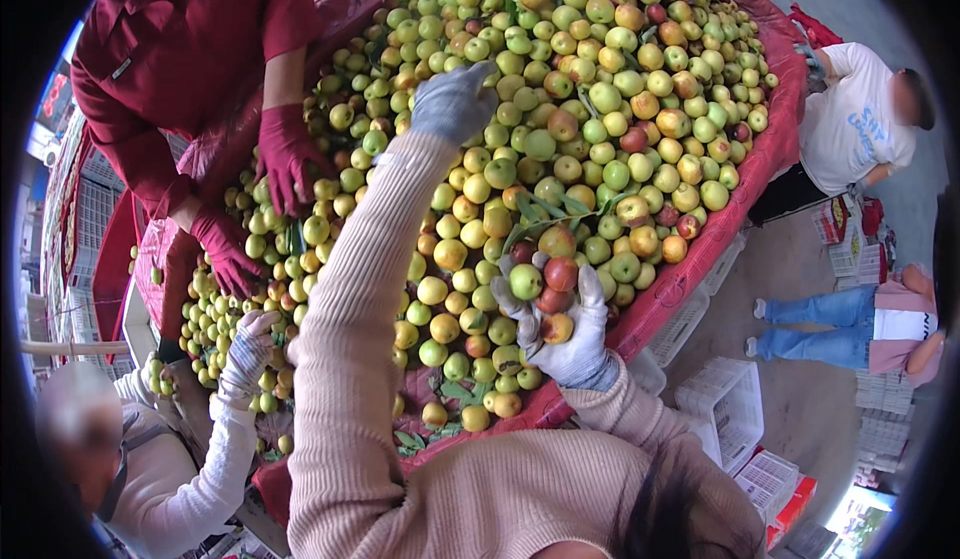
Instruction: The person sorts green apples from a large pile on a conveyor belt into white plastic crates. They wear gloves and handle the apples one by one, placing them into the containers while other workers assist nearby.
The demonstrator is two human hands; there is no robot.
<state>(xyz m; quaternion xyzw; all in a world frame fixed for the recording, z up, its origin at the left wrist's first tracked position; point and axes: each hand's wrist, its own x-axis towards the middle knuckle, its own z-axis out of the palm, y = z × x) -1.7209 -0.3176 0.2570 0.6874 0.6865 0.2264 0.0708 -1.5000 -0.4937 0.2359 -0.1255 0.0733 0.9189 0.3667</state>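
Note:
My left hand [454, 101], in a grey-white work glove, reaches far over a large heap of small green, yellow and reddish jujube-like fruits [450, 255]. Its fingers are bent down on the heap; whether they grip a fruit is hidden. My right hand [574, 334], gloved alike, is palm up near the heap's right edge, its fingers curled around several fruits. A green one [526, 281] and a red one [561, 274] lie on top. Just above that hand, a leafy twig [566, 214] rests on the fruits.
Red sheeting [720, 229] lines the heap's raised edge. At left, a co-worker's maroon-gloved hands [289, 157] touch the fruits; below, another's pale-gloved hand [251, 345] is at the heap. A person in a white shirt [855, 120] stands beyond the right edge. White plastic crates [724, 409] stand on the floor.

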